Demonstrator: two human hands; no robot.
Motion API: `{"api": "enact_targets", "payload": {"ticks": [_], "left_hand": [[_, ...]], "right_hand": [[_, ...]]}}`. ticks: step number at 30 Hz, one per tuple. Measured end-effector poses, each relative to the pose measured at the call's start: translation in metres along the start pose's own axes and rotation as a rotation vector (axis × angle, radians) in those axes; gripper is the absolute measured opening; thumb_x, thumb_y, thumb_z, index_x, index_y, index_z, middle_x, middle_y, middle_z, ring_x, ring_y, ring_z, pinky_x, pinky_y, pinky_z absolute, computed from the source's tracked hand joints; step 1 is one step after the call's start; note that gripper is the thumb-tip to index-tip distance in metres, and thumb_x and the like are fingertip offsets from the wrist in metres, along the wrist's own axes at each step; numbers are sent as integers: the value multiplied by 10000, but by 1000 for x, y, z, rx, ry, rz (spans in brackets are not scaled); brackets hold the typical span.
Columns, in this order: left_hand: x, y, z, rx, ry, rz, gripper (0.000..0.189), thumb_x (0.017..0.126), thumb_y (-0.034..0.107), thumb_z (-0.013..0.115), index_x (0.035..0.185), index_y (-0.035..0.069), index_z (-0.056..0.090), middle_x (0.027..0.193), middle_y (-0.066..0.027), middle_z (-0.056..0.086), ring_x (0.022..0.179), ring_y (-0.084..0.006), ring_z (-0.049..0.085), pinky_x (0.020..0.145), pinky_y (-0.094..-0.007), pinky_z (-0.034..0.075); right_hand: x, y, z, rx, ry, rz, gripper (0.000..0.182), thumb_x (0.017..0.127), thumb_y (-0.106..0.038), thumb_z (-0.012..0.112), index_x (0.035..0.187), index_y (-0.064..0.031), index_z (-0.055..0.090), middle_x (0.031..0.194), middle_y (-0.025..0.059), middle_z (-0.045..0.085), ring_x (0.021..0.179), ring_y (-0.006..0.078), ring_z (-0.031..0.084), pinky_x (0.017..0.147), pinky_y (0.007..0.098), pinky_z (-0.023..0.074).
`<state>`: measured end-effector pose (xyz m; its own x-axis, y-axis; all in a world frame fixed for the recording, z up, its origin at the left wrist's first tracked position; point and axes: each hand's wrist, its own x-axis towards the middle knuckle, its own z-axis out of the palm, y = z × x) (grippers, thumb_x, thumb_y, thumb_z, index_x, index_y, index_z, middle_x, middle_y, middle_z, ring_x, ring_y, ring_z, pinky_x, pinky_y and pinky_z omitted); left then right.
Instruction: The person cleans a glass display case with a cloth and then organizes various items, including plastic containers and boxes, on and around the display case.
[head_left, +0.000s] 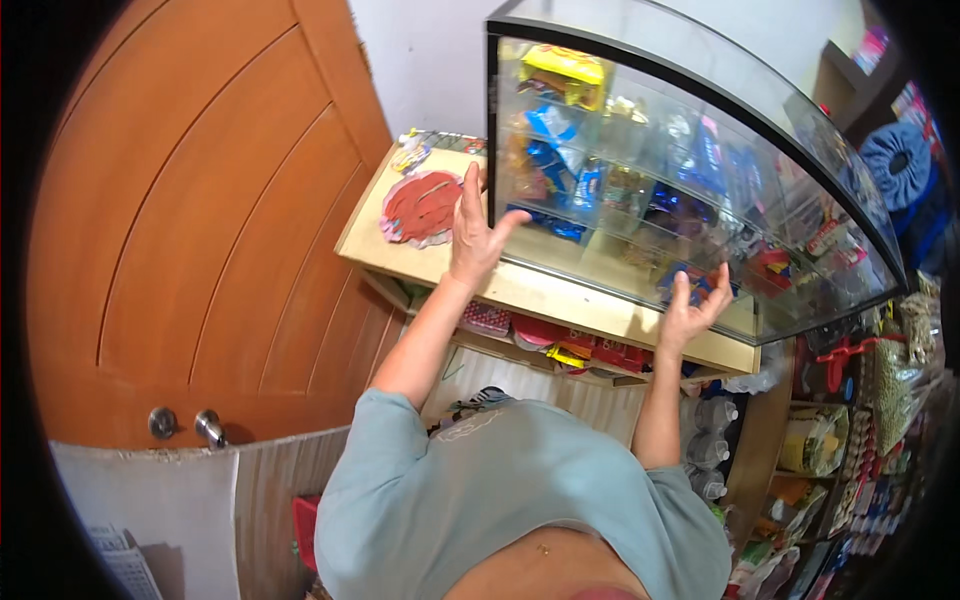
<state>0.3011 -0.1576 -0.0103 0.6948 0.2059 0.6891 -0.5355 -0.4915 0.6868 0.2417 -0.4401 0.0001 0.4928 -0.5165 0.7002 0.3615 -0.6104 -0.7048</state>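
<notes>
A glass display case (607, 247) with a black frame stands on a pale wooden cabinet (420, 266) before me. Snack packets in blue, yellow and other colours show through its glass, on clear shelves. At the case's left front edge is my left hand (476, 244), fingers up and thumb apart in front of the glass; contact with the frame is unclear. My right hand (688, 319) is near the lower front of the glass, fingers spread, with nothing seen in it. A red cloth with a pink edge (421, 206) lies on the cabinet top, left of the case.
A brown wooden door (202, 225) with a metal knob (210, 427) fills the left side. Goods sit on the cabinet's lower shelf, among them a yellow packet (566, 355). To the right are clear plastic bottles (709, 446) and shelves crowded with hanging packets (896, 390).
</notes>
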Motion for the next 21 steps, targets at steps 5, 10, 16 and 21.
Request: {"api": "enact_targets", "payload": {"ticks": [5, 10, 16, 21], "left_hand": [[11, -90, -60, 529, -184, -95, 476, 833, 405, 571, 1206, 111, 545, 1291, -124, 478, 1220, -346, 384, 1000, -485, 282], [-14, -119, -73, 769, -523, -234, 461, 794, 365, 607, 1221, 197, 557, 1409, -92, 373, 1307, -388, 278, 1036, -552, 230], [-62, -68, -109, 511, -664, -18, 235, 773, 173, 630, 992, 96, 663, 1044, -157, 624, 975, -372, 584, 857, -437, 461], [-51, -18, -152, 554, -902, -388, 223, 795, 140, 600, 998, 63, 652, 909, -188, 643, 884, -312, 625, 799, -402, 481]], "right_hand": [[-13, 6, -20, -84, -30, 32, 348, 761, 8, 633, 1100, -2, 558, 1105, 93, 502, 1050, 220, 471, 877, 330, 379], [-40, -3, -17, -35, -201, 12, 134, 768, 26, 607, 902, 23, 596, 961, 118, 558, 939, 246, 532, 852, 333, 410], [-88, -10, -9, 86, -518, 122, 74, 758, 41, 595, 829, 22, 609, 788, 108, 607, 756, 214, 586, 690, 300, 460], [-131, -23, 5, 224, -847, 286, 127, 746, 21, 617, 870, 8, 642, 798, 120, 629, 729, 201, 614, 643, 276, 483]]}}
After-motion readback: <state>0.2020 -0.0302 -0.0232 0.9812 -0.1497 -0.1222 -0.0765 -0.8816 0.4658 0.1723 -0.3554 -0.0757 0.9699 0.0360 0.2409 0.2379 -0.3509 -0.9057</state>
